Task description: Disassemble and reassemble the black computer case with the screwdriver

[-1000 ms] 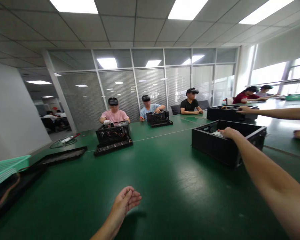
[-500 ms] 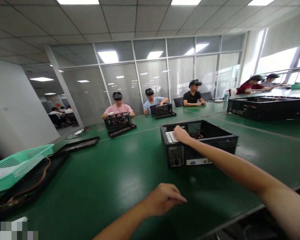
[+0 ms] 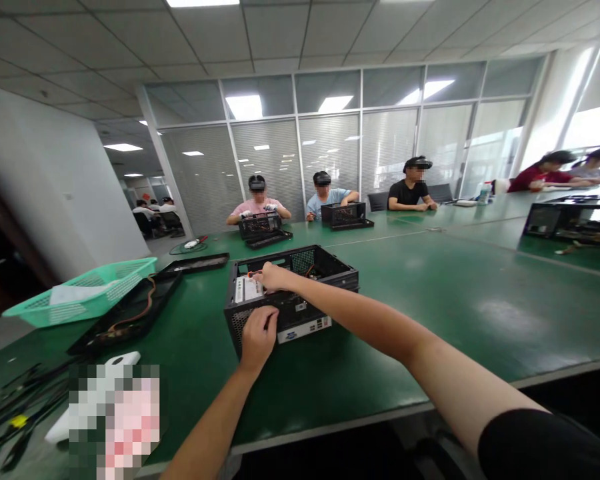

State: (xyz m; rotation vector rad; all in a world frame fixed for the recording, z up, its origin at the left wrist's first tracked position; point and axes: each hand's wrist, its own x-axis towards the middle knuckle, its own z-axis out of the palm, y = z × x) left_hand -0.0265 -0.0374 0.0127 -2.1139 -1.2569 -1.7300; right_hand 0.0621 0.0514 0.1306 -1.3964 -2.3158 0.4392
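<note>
A black open-topped computer case (image 3: 344,280) lies on the green table in front of me. In its near left corner sits a power supply (image 3: 246,291) with a white label. My right hand (image 3: 276,277) reaches over the case, its fingers closed at the inner end of the power supply. A bit of orange wiring shows beside those fingers; the fingertips are partly hidden. My left hand (image 3: 259,337) rests against the rear panel of the case with bent fingers, below the power supply. A pale port plate (image 3: 304,330) shows low on that panel.
On the left are a green basket (image 3: 83,308), a black side panel (image 3: 130,313), black cables (image 3: 25,407) and a white object (image 3: 125,360). Several people sit across the table, some at similar cases. Another open case (image 3: 570,227) stands at the right.
My left hand has come up from above the bare table to the rear panel of the case. My right hand stays at the power supply. The view has swung right, and the case appears further left.
</note>
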